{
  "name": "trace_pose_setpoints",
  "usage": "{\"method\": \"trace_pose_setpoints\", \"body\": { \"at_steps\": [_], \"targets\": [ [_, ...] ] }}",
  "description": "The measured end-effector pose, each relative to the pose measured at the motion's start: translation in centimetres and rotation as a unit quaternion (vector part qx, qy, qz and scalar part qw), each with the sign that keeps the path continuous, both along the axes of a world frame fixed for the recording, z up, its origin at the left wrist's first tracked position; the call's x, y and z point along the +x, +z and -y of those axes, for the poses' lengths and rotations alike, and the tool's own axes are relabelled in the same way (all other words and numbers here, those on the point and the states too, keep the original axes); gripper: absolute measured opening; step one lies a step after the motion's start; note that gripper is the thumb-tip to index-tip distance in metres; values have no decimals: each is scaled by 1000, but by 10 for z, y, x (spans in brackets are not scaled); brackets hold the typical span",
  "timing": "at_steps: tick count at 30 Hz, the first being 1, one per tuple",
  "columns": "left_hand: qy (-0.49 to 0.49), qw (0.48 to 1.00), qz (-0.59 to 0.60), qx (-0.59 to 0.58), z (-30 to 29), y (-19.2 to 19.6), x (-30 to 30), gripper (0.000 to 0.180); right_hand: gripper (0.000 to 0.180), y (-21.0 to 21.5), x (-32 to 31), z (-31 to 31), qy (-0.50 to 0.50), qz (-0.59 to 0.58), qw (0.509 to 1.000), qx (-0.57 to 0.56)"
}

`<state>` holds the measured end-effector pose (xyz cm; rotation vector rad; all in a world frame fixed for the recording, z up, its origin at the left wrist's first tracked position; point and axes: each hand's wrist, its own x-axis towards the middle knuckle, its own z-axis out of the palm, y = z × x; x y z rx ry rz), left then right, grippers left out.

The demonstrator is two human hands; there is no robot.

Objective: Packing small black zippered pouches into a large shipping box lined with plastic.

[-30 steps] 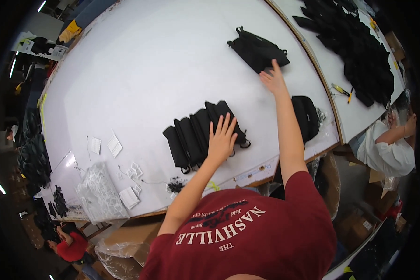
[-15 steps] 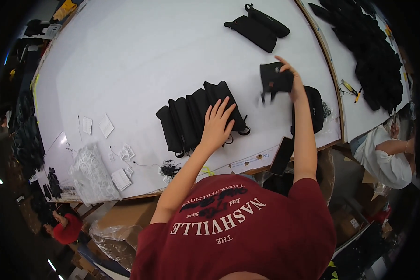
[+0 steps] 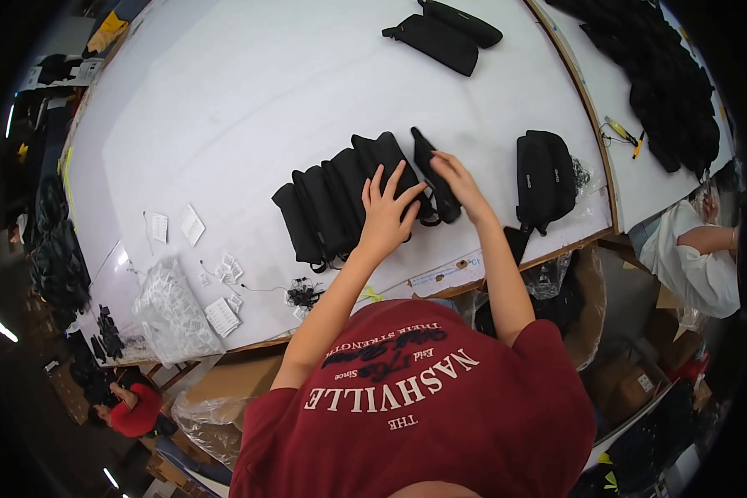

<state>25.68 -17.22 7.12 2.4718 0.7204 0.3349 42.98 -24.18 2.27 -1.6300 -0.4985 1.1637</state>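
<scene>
Head view: left hand (image 3: 383, 217), palm down, fingers fanned wide, resting on the right-hand end of a row of black pouches (image 3: 314, 207); the pouches lie side by side, touching, slanted across the near middle of the white table (image 3: 249, 100). Right hand (image 3: 465, 187), fingers extended together against the outer side of a single black pouch (image 3: 424, 153); whether its thumb closes on the fabric cannot be told. This pouch is tilted up on its edge just to the right of the row, between the two hands. Beside the right forearm, a dark flat object (image 3: 515, 243) at the table edge, partly hidden. Farther right, a pair of black cases (image 3: 545, 174), side by side. Toward the far side, two black pouches (image 3: 436, 43), lying together. Left of the row: tangled black cords (image 3: 304, 293), loose white cards (image 3: 192, 224), a clear plastic bag (image 3: 173, 311) of white pieces. On the adjoining right-hand table, a yellow-handled tool (image 3: 618, 129) and a black heap (image 3: 672, 91); near it, a co-worker in white (image 3: 685, 261).
</scene>
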Motion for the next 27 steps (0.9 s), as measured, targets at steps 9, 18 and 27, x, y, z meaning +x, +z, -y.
{"method": "trace_pose_setpoints", "body": {
  "at_steps": [9, 18, 27],
  "targets": [
    [35, 999, 16, -6, -15, 0, 14, 49, 55, -16, -26, -13, -20, -37, 982, 183],
    [28, 998, -36, -35, -27, 1, 22, 54, 45, -15, -37, -26, -55, -45, 980, 184],
    [15, 994, -109, 8, -20, 1, 17, 52, 36, -1, 113, -116, -147, 520, 835, 107]
  ]
}}
